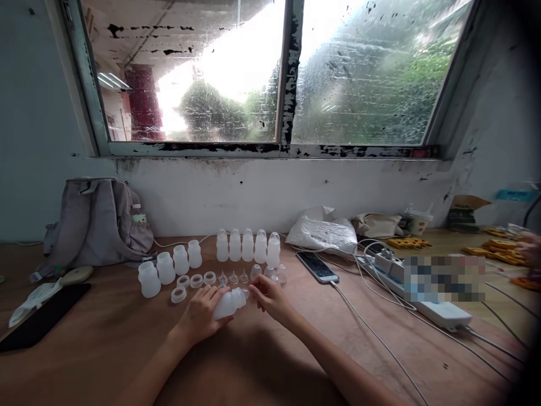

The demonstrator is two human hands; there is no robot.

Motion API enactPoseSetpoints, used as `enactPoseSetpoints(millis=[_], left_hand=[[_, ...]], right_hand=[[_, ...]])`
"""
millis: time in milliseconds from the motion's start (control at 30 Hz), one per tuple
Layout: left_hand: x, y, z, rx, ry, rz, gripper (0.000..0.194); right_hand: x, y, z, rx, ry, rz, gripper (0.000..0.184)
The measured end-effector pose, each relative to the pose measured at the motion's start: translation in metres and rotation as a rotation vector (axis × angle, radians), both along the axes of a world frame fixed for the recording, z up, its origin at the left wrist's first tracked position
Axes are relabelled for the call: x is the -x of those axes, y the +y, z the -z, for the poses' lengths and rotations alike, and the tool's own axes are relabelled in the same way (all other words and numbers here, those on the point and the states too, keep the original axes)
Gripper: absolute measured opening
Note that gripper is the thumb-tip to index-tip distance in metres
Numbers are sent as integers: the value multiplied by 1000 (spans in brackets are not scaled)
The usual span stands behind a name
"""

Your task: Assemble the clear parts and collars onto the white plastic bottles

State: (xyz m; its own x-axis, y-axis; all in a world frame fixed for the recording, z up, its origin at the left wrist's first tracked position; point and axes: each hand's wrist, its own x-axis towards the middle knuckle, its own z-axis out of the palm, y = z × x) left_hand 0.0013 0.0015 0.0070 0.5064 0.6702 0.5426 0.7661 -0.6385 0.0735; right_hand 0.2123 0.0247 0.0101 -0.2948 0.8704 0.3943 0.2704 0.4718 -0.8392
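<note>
My left hand (205,310) is wrapped round a frosted baby bottle (226,305), tilted with its top toward the right. At that top end, my right hand (273,299) has its fingers curled in a pinch; whatever is between the fingertips is too small to make out. Beyond my hands lie several white collar rings (196,281), some clear nipples (233,277) and dome caps (256,272). Open bottle bodies (165,268) stand in a slanting row at the left. Farther back, several capped bottles (248,246) stand upright side by side.
A phone (316,267) on a cable and a white power strip (439,311) with trailing cords lie right. A silver plastic bag (323,232) rests against the wall. Left are a grey backpack (99,223) and a black mat (46,317). Another person's hand (530,248) shows near yellow parts.
</note>
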Motion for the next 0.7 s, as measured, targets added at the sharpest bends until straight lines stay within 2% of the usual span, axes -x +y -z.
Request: enactPoseSetpoints(millis=[167, 267, 367, 533, 700], left_hand=[[0, -1, 0, 124, -140, 3, 46], [-2, 2, 1, 242, -315, -49, 45], [-3, 4, 1, 322, -430, -20, 43], [-3, 5, 0, 304, -454, 39, 38], [-3, 3, -4, 232, -480, 70, 55]], right_hand=[[-3, 2, -2, -110, 20, 91, 10], [-4, 2, -3, -242, -22, 178, 12], [-4, 1, -2, -327, -128, 234, 12], [-1, -2, 3, -384, -265, 217, 13], [-1, -2, 4, -384, -322, 216, 13]])
